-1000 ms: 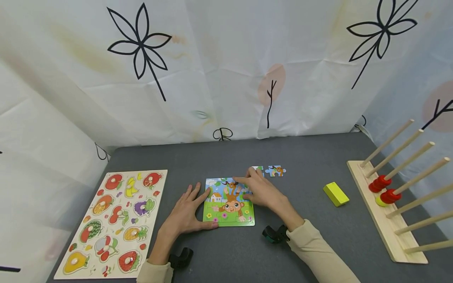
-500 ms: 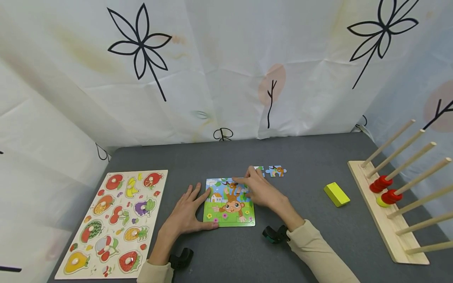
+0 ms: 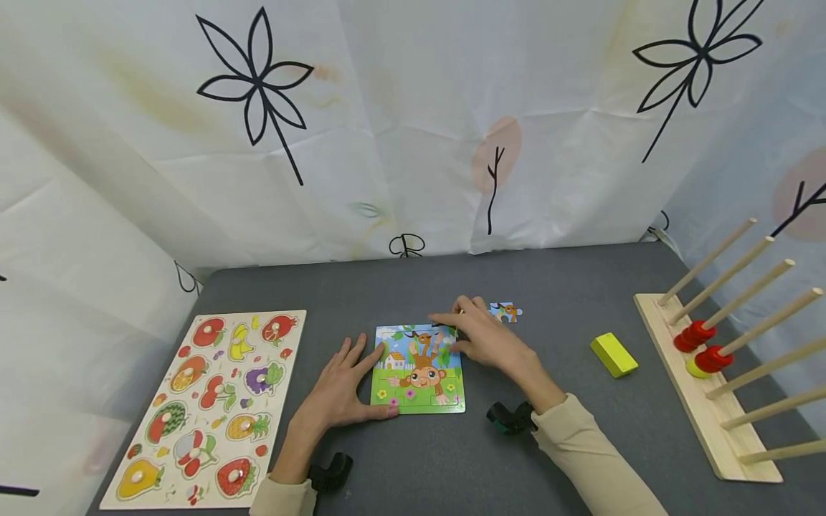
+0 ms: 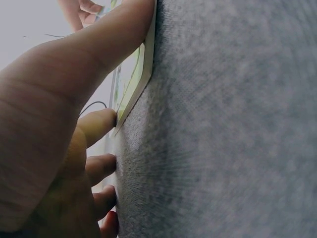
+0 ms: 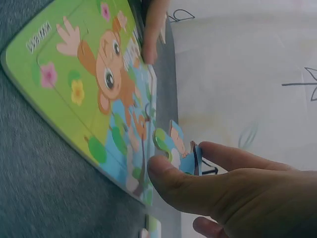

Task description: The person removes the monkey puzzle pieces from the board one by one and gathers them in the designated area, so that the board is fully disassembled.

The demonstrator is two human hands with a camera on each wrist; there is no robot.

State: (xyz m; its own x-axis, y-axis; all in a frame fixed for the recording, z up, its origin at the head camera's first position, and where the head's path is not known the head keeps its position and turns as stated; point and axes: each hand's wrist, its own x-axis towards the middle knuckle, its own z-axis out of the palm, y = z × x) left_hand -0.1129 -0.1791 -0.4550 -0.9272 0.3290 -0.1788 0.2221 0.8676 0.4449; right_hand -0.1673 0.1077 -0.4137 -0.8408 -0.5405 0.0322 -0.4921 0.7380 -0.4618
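Observation:
A square monkey jigsaw puzzle [image 3: 419, 390] lies flat on the table in the head view. My left hand [image 3: 337, 390] rests at its left side with fingers spread, the thumb at the lower edge and the index finger at the left edge. At the top right corner, my right hand [image 3: 488, 338] pinches a blue and green puzzle piece [image 5: 179, 152] between thumb and index finger. The right wrist view shows that piece tilted up, close over the puzzle. Another puzzle piece [image 3: 507, 312] lies just beyond the right hand, partly covered by it.
A fruit peg puzzle board [image 3: 213, 408] lies on the left. To the right are a yellow block [image 3: 613, 355] and a wooden peg stand [image 3: 716, 423] with red and yellow beads on its tilted rods. A patterned white cloth [image 3: 387, 143] hangs behind the table.
My right hand has shifted slightly right and its fingers have lifted from the puzzle's top right part. It now hides the left loose piece. My left hand has stayed put.

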